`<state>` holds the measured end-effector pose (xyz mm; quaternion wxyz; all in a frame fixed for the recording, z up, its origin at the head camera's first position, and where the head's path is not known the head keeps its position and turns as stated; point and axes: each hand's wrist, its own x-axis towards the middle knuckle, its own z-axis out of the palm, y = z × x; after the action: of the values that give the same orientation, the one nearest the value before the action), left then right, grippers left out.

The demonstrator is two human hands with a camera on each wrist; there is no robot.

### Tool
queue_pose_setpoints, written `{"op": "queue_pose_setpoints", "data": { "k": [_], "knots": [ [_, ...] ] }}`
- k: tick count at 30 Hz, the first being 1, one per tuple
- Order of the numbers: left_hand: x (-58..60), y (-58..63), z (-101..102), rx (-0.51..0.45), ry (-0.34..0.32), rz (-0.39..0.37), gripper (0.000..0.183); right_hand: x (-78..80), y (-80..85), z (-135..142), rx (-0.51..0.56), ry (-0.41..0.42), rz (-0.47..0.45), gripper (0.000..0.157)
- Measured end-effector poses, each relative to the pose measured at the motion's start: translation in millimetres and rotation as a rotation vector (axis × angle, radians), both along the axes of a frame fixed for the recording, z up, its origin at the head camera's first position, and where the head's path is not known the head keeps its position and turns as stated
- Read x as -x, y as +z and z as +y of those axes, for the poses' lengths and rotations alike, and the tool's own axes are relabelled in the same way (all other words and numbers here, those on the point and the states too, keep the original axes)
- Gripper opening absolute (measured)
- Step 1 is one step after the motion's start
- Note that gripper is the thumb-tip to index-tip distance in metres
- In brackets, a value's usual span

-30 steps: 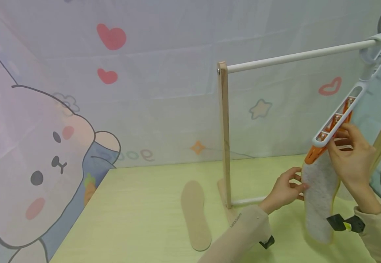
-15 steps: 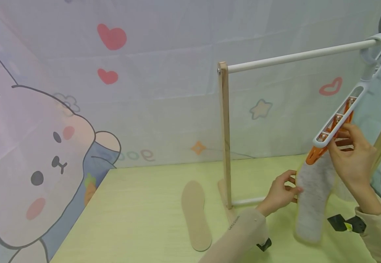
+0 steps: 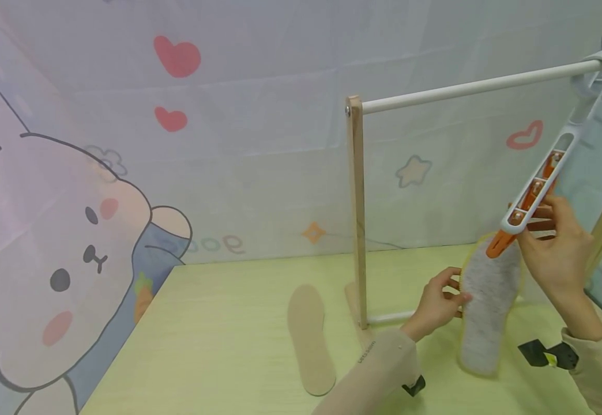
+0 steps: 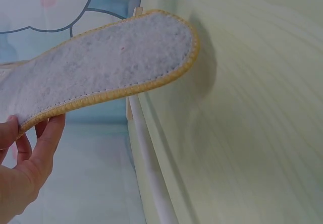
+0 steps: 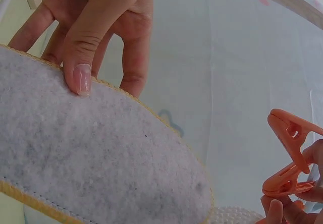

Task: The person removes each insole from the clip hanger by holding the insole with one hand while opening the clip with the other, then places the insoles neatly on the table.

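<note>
Grey insole (image 3: 490, 300): found right of the rack's wooden post (image 3: 357, 213), held up lengthwise and slightly tilted, apparently above the table (image 3: 218, 334); fuzzy face and yellow stitched edge shown.
Handling: judged light and thin, flexible yet firm enough that little sag is shown under a one-edge hold; fuzzy face thought unlikely to slip; not fragile, though the stitching could be snagged.
Best hold: by the stitched edge, thumb on the fuzz, fingers behind; some swing about a single pinch is to be expected.
Left hand (image 3: 435, 302): placed right of the post, nearer to it than the other hand; insole edge pinched.
Right hand (image 3: 557, 251): placed farther right of the post, and higher; an orange clip (image 5: 282, 183) is pinched, a second clip (image 5: 290, 138) just beside it.
Clip to insole: in the right wrist view, pinched clip and fuzzy face are seen apart.
White hanger (image 3: 565, 138): hung by its ring from the white rail (image 3: 467, 89), well right of the post.
Beige insole (image 3: 311, 340): laid flat, just left of the post's foot.
</note>
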<state>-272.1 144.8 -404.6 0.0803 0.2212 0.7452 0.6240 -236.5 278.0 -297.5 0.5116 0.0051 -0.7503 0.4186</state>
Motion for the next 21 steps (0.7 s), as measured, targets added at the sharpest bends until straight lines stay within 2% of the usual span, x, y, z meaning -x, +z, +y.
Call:
{"op": "queue_pose_setpoints", "data": {
  "k": [10,21],
  "knots": [
    [0.4,-0.6,-2.4,0.008,0.025,0.009,0.036,2.7,-3.0,1.9,-0.006,0.018,0.02,0.035],
    [-4.3,0.0,-2.9,-0.03,0.095,0.01,0.033,2.1,-4.1,3.4,0.002,0.015,0.005,0.035]
  ]
}}
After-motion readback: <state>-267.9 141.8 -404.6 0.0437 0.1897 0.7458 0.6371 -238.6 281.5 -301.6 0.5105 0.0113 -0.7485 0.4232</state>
